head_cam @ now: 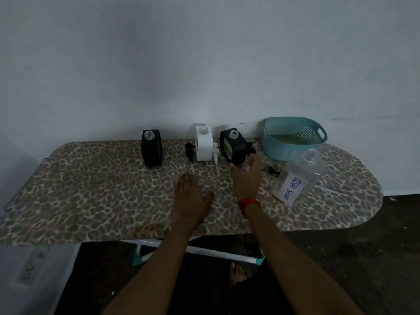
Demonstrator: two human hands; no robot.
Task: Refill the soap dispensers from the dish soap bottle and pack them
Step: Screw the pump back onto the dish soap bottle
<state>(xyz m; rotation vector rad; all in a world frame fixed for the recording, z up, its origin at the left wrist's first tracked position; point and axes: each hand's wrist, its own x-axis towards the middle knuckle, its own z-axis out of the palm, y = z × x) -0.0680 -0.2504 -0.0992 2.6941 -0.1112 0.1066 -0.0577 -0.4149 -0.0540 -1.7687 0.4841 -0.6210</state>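
Three uncapped dispensers stand in a row at the back of the ironing board [91,189]: a black one [151,147] at the left, a white one [204,143] in the middle, another black one [233,146] to its right. A black pump [189,152] and a white pump [215,155] lie beside the white dispenser. The clear bottle labelled DISH SOAP [300,176] stands open at the right. My left hand [192,198] rests flat on the board. My right hand [246,176] reaches with straight fingers to the base of the right black dispenser.
A teal perforated basket [293,137] sits at the back right, against the wall. A small dark pump part [272,170] and a thin clear tube [334,192] lie near the soap bottle. The board's rounded end is at the right; its frame and the floor lie below.
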